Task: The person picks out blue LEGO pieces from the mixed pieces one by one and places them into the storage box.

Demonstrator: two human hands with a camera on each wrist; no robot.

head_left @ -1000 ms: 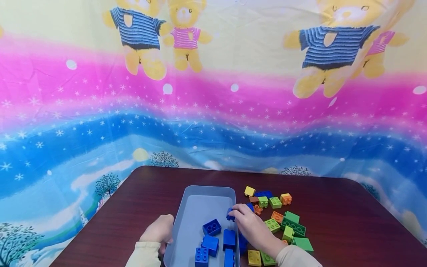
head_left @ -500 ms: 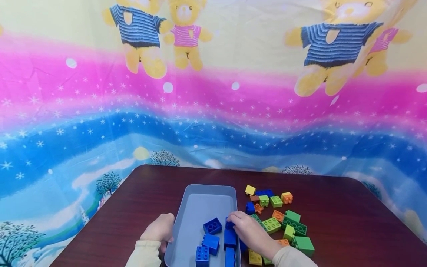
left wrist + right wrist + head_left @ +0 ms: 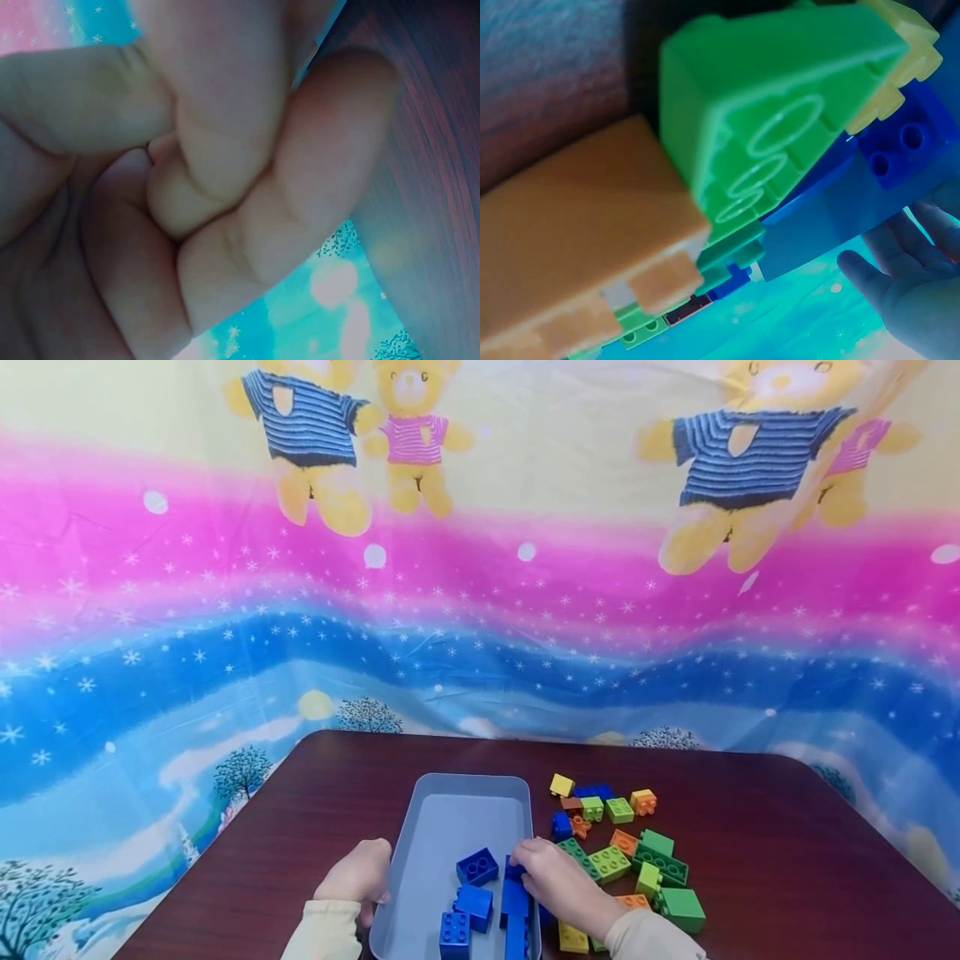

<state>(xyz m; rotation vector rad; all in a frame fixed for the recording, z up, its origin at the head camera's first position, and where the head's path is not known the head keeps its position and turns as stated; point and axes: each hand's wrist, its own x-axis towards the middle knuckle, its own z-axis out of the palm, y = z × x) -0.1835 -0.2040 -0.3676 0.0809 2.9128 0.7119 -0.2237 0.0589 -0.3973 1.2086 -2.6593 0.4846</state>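
A grey-blue tray (image 3: 457, 827) lies lengthwise on the table, with several blue toy bricks in its near half. My left hand (image 3: 354, 872) grips the tray's left rim; its curled fingers (image 3: 225, 172) fill the left wrist view. Inside the right wall, my right hand (image 3: 558, 877) pinches a small blue brick (image 3: 513, 867), partly hidden by the fingers. That brick sits right at the far end of a row of blue bricks (image 3: 515, 902) along this wall. A tilted blue brick (image 3: 477, 867) and a blue brick with its studs showing (image 3: 454, 933) lie left of the row.
Loose bricks spread over the table (image 3: 757, 852) right of the tray: a green brick (image 3: 681, 908), a lime brick (image 3: 609, 863), a yellow brick (image 3: 561, 786), a small blue brick (image 3: 561, 826) and others. A patterned curtain (image 3: 480, 610) hangs behind the table.
My right hand has brought the small blue brick from over the tray's right rim down and toward me, to the end of the blue row. The left hand stays on the rim.
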